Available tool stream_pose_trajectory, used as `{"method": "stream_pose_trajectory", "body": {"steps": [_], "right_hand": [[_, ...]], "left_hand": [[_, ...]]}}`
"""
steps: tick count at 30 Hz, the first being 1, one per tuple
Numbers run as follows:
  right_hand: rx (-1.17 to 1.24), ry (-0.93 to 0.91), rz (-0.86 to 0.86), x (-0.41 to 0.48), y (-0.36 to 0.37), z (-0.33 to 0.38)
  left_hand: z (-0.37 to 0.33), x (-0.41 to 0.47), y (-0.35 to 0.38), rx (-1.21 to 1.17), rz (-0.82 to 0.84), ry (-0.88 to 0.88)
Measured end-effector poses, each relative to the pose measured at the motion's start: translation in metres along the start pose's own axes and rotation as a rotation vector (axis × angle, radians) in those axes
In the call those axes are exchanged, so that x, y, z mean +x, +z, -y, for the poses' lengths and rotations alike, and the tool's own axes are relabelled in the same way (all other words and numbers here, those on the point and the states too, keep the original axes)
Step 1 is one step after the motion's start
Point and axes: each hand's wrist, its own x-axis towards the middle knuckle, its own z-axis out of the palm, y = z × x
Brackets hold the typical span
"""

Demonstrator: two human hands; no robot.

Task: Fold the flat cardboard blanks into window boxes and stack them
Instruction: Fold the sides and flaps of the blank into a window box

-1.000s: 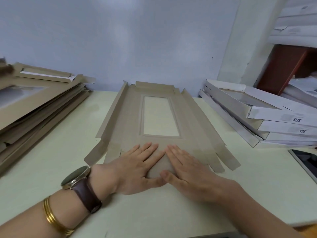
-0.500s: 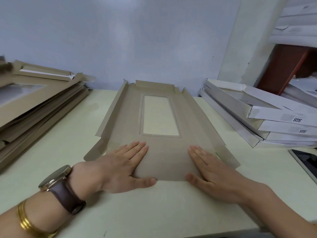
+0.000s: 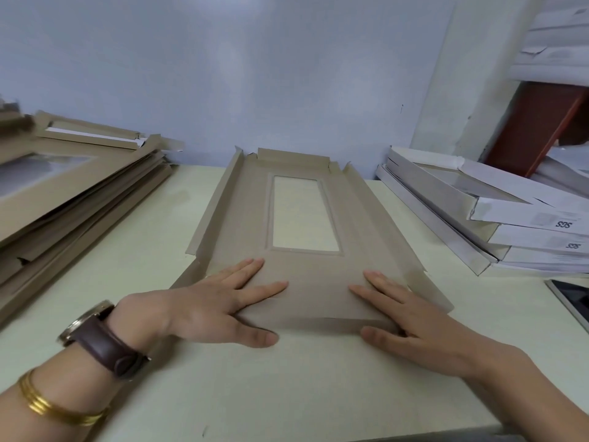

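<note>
In the head view we look down on a pale cream desk [image 3: 287,393] set against a light blue wall [image 3: 223,74]. A reddish-brown piece of furniture [image 3: 535,129] stands beyond the desk's far right corner. Along the left edge we find a slanting stack of brown blanks [image 3: 63,193]. Toward the right edge there is a stack of white folded boxes [image 3: 478,218]; we cannot tell what is inside them. A dark flat device [image 3: 570,298] pokes in at the right edge.

The cardboard blank [image 3: 360,224] lies in the middle of the desk and reaches to the far edge. Its long side flaps and far flap are raised a little, and the desk shows through its window cut-out [image 3: 304,215].

The left hand [image 3: 204,307] has a brown-strapped watch [image 3: 95,336] and gold bangles [image 3: 47,406] on its arm. It and the right hand [image 3: 411,317] both lie flat on the blank's near end. Their fingers are straight and spread, their thumbs are at its near edge, and they grip nothing.
</note>
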Motion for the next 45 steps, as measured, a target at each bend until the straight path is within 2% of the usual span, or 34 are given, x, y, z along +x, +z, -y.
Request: {"method": "stream_pose_trajectory", "body": {"steps": [8, 18, 23, 28, 31, 34, 37, 40, 45], "right_hand": [[0.135, 0.005, -0.103, 0.002, 0.002, -0.008], [0.207, 0.036, -0.229, 0.001, -0.002, -0.014], [0.263, -0.032, -0.337, 0.010, -0.008, -0.005], [0.273, 0.140, -0.465, 0.020, -0.009, -0.004], [0.277, 0.215, -0.462, 0.026, -0.003, -0.002], [0.112, 0.225, -0.522, 0.029, 0.001, 0.006], [-0.050, 0.135, -0.586, 0.031, 0.005, 0.019], [-0.151, 0.007, -0.561, 0.037, 0.009, 0.039], [0.021, -0.110, -0.372, 0.058, 0.024, 0.075]], "left_hand": [[0.002, -0.003, -0.004, -0.160, -0.135, 0.073], [0.001, -0.002, -0.010, -0.026, -0.412, 0.068], [0.005, 0.002, -0.011, -0.118, -0.524, 0.030], [0.006, 0.005, -0.008, -0.149, -0.624, -0.011], [0.003, 0.006, -0.005, -0.128, -0.643, -0.015], [-0.002, 0.009, 0.000, 0.023, -0.682, 0.030], [-0.011, 0.011, 0.002, 0.148, -0.668, 0.154], [-0.025, 0.018, 0.008, 0.251, -0.582, 0.221], [-0.039, 0.032, 0.015, 0.270, -0.461, 0.268]]}}
